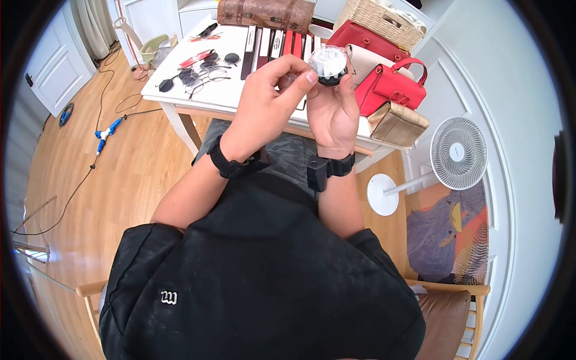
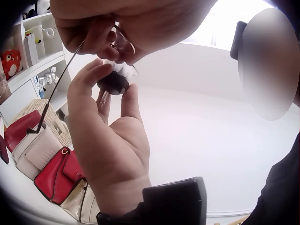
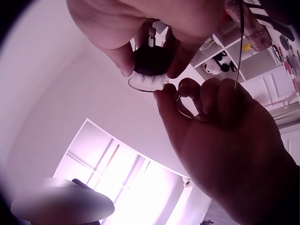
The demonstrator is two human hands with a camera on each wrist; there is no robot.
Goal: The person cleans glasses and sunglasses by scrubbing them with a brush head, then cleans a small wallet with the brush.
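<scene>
My right hand [image 1: 333,117] grips a round brush [image 1: 329,63] with a black base and white bristles. A short hex shank [image 3: 152,37] sticks out of its back in the right wrist view. My left hand [image 1: 267,99] pinches a pair of thin-rimmed eyeglasses between thumb and fingers. One clear lens overlaps the white bristles in the head view, and its rim [image 3: 140,90] curves beside them in the right wrist view. A thin temple arm [image 2: 61,77] of the glasses reaches out past my left hand in the left wrist view. My fingers hide part of the frame.
On the white table [image 1: 222,99] lie several glasses and sunglasses [image 1: 207,72], a row of narrow black, white and red items [image 1: 264,45], a brown case [image 1: 267,13], and red handbags [image 1: 396,87] with a gold bag [image 1: 399,123]. A white fan [image 1: 458,153] stands at right.
</scene>
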